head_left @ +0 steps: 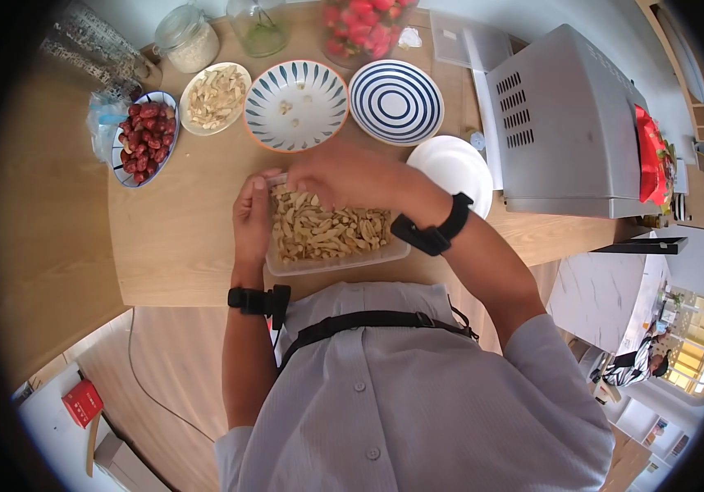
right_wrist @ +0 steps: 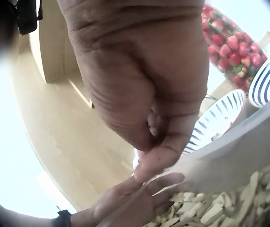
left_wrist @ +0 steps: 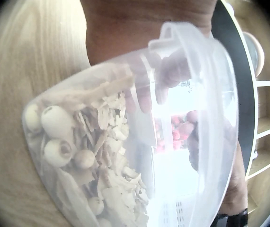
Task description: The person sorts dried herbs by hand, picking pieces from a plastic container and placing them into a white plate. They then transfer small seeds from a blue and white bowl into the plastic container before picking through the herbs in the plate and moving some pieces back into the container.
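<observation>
1. The clear plastic tub [head_left: 340, 266] sits on the near part of the table [head_left: 171, 246], right in front of the person, well filled with pale strips [head_left: 327, 234]; standing there, it falls within easy reach of both hands.
2. The left hand [head_left: 253, 220] grips the tub at its left end, thumb up by the rim; I take this as steadying, since so light a wall would probably slide or flex.
3. The right hand [head_left: 352, 176] crosses over the tub's far edge to that same corner, fingers bent inward together by the rim. I cannot tell whether they grasp the edge, a strip or nothing.
4. Through the tub's wall, the left wrist view shows round pale pieces [left_wrist: 57, 152] lying beside the strips.
5. Beyond the tub stand a leaf-patterned dish [head_left: 319, 123] bearing a few pale bits and a blue-ringed plate [head_left: 396, 102]; a white plate [head_left: 459, 168] lies behind the right forearm. Set in an arc, they leave the tub its own working space.
6. Farther left, a small plate of pale pieces [head_left: 215, 97] and an oval dish of red fruit [head_left: 145, 141] stand apart, presumably so their contents stay separate.
</observation>
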